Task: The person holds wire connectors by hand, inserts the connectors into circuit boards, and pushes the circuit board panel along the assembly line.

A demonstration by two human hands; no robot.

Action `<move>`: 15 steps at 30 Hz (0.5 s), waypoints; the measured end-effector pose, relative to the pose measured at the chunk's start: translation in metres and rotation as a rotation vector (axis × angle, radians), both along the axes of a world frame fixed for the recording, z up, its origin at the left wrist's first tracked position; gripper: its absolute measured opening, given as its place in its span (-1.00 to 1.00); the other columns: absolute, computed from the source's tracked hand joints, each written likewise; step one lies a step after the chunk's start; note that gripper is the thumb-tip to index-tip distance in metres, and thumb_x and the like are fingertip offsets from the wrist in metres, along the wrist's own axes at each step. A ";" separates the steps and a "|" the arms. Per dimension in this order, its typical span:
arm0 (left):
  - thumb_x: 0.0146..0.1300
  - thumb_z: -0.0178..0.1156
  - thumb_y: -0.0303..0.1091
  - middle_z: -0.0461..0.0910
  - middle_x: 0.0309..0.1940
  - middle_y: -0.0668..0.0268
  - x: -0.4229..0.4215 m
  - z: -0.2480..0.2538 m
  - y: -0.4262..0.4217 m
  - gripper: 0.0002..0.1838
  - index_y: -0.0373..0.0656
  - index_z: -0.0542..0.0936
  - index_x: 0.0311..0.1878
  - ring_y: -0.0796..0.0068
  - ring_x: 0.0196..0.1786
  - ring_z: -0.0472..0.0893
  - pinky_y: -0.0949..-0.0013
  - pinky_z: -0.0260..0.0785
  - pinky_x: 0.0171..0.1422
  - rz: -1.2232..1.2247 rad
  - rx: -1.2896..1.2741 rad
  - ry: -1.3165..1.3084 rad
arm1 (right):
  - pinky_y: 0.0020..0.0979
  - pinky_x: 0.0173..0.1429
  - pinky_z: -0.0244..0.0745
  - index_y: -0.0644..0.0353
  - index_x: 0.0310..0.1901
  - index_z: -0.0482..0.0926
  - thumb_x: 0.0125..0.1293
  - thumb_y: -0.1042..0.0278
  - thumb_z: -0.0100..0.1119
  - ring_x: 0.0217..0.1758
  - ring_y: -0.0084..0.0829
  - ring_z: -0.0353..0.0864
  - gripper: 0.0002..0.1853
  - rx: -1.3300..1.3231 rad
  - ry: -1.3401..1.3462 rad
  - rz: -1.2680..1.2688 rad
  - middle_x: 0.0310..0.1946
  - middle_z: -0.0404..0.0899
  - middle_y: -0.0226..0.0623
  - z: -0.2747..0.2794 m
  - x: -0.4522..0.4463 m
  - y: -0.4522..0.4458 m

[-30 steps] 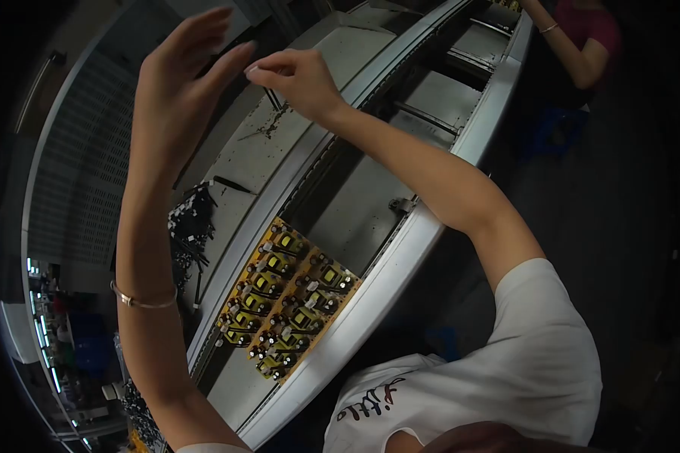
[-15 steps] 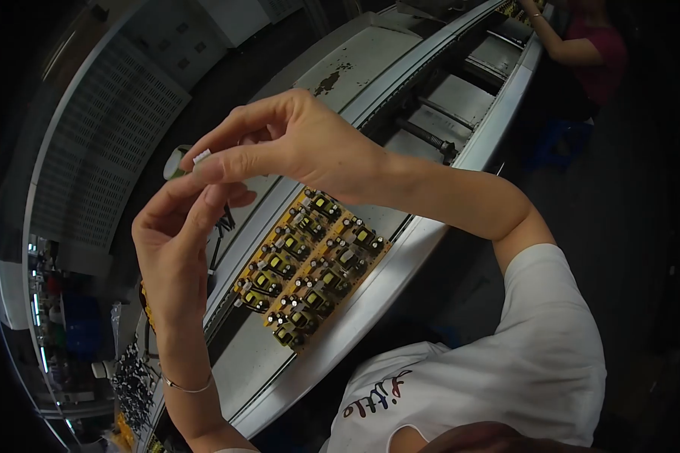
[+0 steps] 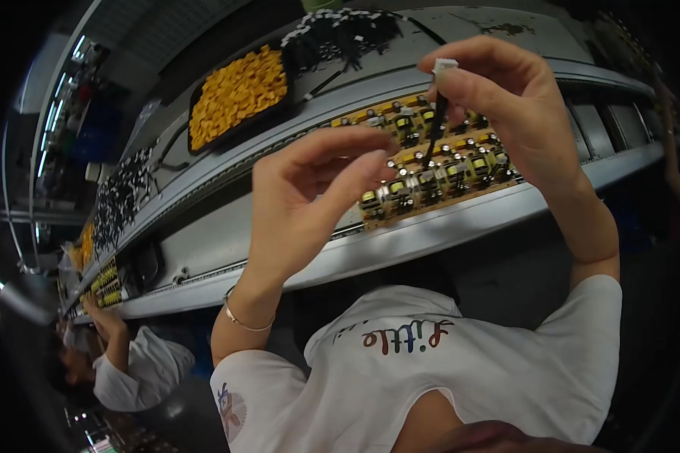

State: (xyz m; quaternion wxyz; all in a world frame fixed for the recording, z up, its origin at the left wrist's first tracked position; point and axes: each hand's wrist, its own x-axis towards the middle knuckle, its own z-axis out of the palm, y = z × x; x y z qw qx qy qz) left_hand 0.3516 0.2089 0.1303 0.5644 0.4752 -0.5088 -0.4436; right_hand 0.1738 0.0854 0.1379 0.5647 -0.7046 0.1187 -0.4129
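Observation:
My right hand (image 3: 517, 106) pinches a white connector (image 3: 446, 65) between thumb and fingers, with short black wires (image 3: 435, 128) hanging down from it. My left hand (image 3: 302, 196) is raised to the left of it, thumb and fingers apart, and nothing shows between them. Below and behind both hands a panel of yellow circuit boards (image 3: 449, 175), crowded with components, lies on the conveyor. The hands are apart from each other, and my right hand hides part of the panel's far side.
A black tray of yellow parts (image 3: 238, 94) stands beyond the conveyor rail (image 3: 340, 258). Black-wired connectors lie in piles at the back (image 3: 340, 38) and at the left (image 3: 121, 196). Another person (image 3: 140, 370) works at the lower left, near more boards (image 3: 107, 285).
The view has swung left, bringing the yellow parts and the other person into sight. My hands have separated; the connector, earlier between them, is in my right hand.

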 end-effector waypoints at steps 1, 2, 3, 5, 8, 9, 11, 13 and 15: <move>0.17 0.22 -0.50 0.61 -0.17 0.13 -0.002 -0.004 0.002 -0.68 -0.37 0.50 0.00 0.44 -0.15 0.62 0.46 0.49 -0.02 -0.004 0.021 0.074 | -0.65 -0.28 0.44 0.24 -0.14 0.59 0.21 0.38 0.19 -0.34 -0.65 0.56 -0.80 -0.036 0.040 0.016 -0.34 0.62 -0.33 -0.001 0.004 0.003; 0.16 0.24 -0.49 0.59 -0.13 0.12 -0.003 -0.006 0.005 -0.63 -0.37 0.47 0.03 0.42 -0.10 0.61 0.47 0.48 0.01 -0.037 0.052 0.105 | -0.63 -0.22 0.47 0.24 -0.16 0.59 0.20 0.41 0.20 -0.30 -0.64 0.58 -0.81 0.008 0.079 0.039 -0.31 0.62 -0.33 -0.001 0.008 0.009; 0.15 0.24 -0.49 0.59 -0.14 0.11 -0.003 -0.009 0.007 -0.64 -0.38 0.47 0.02 0.41 -0.11 0.62 0.46 0.49 -0.01 -0.053 0.066 0.145 | -0.63 -0.22 0.47 0.24 -0.16 0.59 0.20 0.41 0.20 -0.30 -0.64 0.58 -0.81 0.007 0.088 0.060 -0.31 0.62 -0.33 -0.002 0.014 0.015; 0.19 0.17 -0.51 0.61 -0.22 0.00 -0.008 -0.016 0.013 -0.71 -0.41 0.49 -0.03 0.31 -0.25 0.66 0.41 0.56 -0.20 -0.016 0.049 0.196 | -0.61 -0.17 0.48 0.25 -0.18 0.59 0.19 0.42 0.20 -0.27 -0.63 0.58 -0.82 0.020 0.128 0.070 -0.30 0.63 -0.33 -0.006 0.023 0.025; 0.19 0.18 -0.50 0.63 -0.31 0.02 -0.001 -0.022 0.022 -0.75 -0.40 0.52 -0.08 0.32 -0.30 0.67 0.43 0.56 -0.25 0.008 0.037 0.229 | -0.61 -0.17 0.49 0.26 -0.18 0.59 0.18 0.42 0.22 -0.28 -0.64 0.59 -0.82 0.051 0.189 0.042 -0.30 0.63 -0.32 -0.009 0.028 0.031; 0.20 0.16 -0.52 0.64 -0.34 0.03 -0.001 -0.025 0.027 -0.80 -0.40 0.54 -0.12 0.34 -0.32 0.67 0.44 0.56 -0.26 0.053 -0.008 0.218 | -0.61 -0.17 0.49 0.26 -0.18 0.59 0.18 0.42 0.22 -0.28 -0.63 0.59 -0.82 0.061 0.229 0.024 -0.29 0.63 -0.32 -0.010 0.029 0.033; 0.21 0.15 -0.53 0.64 -0.34 0.04 0.004 -0.031 0.035 -0.81 -0.40 0.55 -0.13 0.35 -0.32 0.67 0.44 0.56 -0.26 0.086 -0.036 0.117 | -0.60 -0.17 0.50 0.27 -0.18 0.58 0.17 0.44 0.23 -0.28 -0.62 0.59 -0.81 0.068 0.254 0.028 -0.28 0.63 -0.30 -0.014 0.031 0.038; 0.21 0.14 -0.54 0.64 -0.33 0.04 0.008 -0.035 0.043 -0.82 -0.40 0.55 -0.13 0.36 -0.33 0.67 0.45 0.56 -0.26 0.124 -0.069 0.013 | -0.59 -0.17 0.51 0.28 -0.17 0.58 0.15 0.47 0.24 -0.28 -0.61 0.59 -0.80 0.059 0.223 0.073 -0.27 0.62 -0.29 -0.018 0.035 0.044; 0.20 0.17 -0.53 0.64 -0.32 0.15 0.011 -0.035 0.052 -0.82 -0.39 0.57 -0.14 0.47 -0.29 0.66 0.51 0.54 -0.20 0.124 -0.011 0.048 | -0.58 -0.16 0.52 0.30 -0.16 0.57 0.13 0.50 0.25 -0.28 -0.59 0.60 -0.78 0.045 0.188 0.123 -0.25 0.62 -0.27 -0.021 0.040 0.049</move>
